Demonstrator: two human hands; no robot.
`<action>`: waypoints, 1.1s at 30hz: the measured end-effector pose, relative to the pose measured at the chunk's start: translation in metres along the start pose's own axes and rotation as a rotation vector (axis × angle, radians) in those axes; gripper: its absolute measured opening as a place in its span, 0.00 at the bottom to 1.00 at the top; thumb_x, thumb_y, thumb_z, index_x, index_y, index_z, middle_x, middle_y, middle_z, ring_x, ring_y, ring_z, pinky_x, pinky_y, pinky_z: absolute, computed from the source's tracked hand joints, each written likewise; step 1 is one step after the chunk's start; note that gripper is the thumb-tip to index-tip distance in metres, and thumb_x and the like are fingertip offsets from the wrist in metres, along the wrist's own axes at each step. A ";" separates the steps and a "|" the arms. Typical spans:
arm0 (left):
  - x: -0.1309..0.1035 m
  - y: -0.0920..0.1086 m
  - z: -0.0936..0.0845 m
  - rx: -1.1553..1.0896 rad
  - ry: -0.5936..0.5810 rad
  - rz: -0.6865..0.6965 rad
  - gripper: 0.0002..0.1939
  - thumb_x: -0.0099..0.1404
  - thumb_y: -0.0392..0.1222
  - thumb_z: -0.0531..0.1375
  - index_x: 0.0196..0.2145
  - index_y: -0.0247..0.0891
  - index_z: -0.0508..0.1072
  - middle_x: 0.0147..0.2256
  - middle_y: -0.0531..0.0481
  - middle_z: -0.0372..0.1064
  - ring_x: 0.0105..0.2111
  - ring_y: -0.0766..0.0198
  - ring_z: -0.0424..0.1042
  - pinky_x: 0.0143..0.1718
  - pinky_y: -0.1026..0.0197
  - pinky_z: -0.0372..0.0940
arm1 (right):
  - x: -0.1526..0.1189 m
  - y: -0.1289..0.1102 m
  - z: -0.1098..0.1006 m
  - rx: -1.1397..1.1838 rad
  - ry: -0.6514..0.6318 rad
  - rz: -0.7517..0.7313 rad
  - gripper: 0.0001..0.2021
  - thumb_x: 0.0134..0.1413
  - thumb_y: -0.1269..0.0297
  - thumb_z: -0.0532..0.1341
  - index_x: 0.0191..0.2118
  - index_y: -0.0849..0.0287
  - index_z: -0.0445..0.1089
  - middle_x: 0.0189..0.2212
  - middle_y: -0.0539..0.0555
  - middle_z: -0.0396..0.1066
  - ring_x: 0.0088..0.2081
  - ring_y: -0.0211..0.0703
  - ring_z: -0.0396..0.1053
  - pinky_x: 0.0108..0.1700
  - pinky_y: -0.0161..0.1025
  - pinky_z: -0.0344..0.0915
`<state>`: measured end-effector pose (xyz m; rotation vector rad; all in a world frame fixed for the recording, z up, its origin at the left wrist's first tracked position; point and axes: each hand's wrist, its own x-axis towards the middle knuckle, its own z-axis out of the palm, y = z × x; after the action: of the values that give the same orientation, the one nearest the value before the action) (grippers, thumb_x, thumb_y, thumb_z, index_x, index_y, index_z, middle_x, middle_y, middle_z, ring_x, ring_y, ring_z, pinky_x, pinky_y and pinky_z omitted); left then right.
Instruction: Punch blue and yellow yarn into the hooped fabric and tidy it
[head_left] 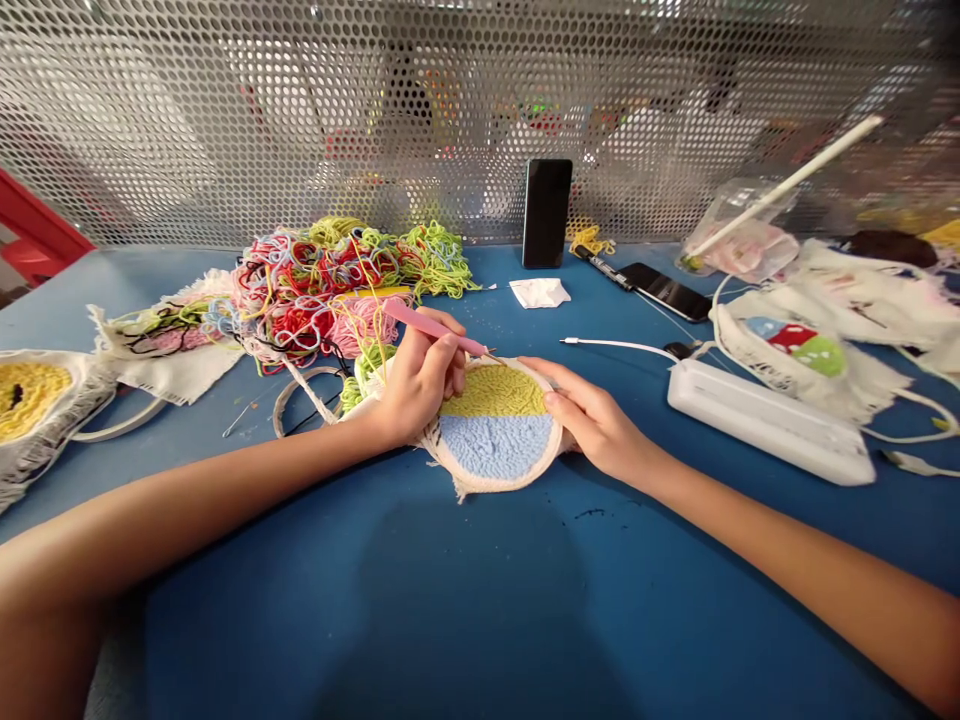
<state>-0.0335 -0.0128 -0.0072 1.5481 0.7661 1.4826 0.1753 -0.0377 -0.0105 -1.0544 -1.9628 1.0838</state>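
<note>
Table: the blue table [480, 600] lies bare in front, a shadow across it.
Round piece: the stitched round [491, 445] is between the hands, near the table's middle – light blue loops in the near half, yellow in the far half, a pale rim around both.
Right hand: the right hand [600, 420] pinches the round's right edge, thumb on top, some fingers hidden beyond it.
Left hand: the left hand [421, 375] pinches a pink punch tool [470, 345] like a pen, its thin tip over the yellow half's far edge; contact cannot be told.
Stitching: the step looks like working the yellow area; the next move seems to call for a steady rim and a well-aimed tip.
White block: a long white block [765, 420] lies to the right, apart from the right hand.
Yarn: a tangled many-coloured heap [322, 280] sits beyond the left hand.
Clear container: a see-through container [750, 245] holds something pale pink, not clear what – a pale stick [795, 180] slants up from it.
Phone: one dark phone [547, 213] stands upright before the perforated panel [225, 100].
</note>
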 end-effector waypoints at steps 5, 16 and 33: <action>-0.001 -0.001 -0.001 -0.024 -0.017 0.015 0.06 0.66 0.43 0.48 0.37 0.38 0.56 0.22 0.59 0.60 0.14 0.75 0.60 0.11 0.71 0.55 | 0.000 -0.002 0.000 0.023 0.006 0.008 0.21 0.60 0.59 0.48 0.58 0.56 0.55 0.57 0.55 0.59 0.59 0.48 0.54 0.59 0.49 0.53; -0.001 0.000 0.000 -0.007 -0.062 0.017 0.06 0.67 0.43 0.48 0.37 0.39 0.56 0.21 0.59 0.60 0.14 0.76 0.58 0.11 0.73 0.53 | 0.002 -0.001 -0.001 0.053 -0.012 -0.029 0.20 0.61 0.59 0.47 0.58 0.54 0.55 0.57 0.54 0.59 0.57 0.45 0.57 0.58 0.47 0.54; 0.010 0.006 0.001 0.498 -0.407 0.218 0.08 0.62 0.36 0.52 0.31 0.33 0.69 0.34 0.47 0.68 0.32 0.69 0.67 0.33 0.65 0.63 | 0.000 -0.002 0.001 -0.002 0.005 -0.038 0.22 0.60 0.59 0.49 0.58 0.57 0.56 0.54 0.57 0.62 0.53 0.47 0.62 0.53 0.47 0.61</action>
<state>-0.0324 -0.0070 0.0031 2.2829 0.7728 1.1054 0.1736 -0.0384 -0.0094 -1.0159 -1.9719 1.0581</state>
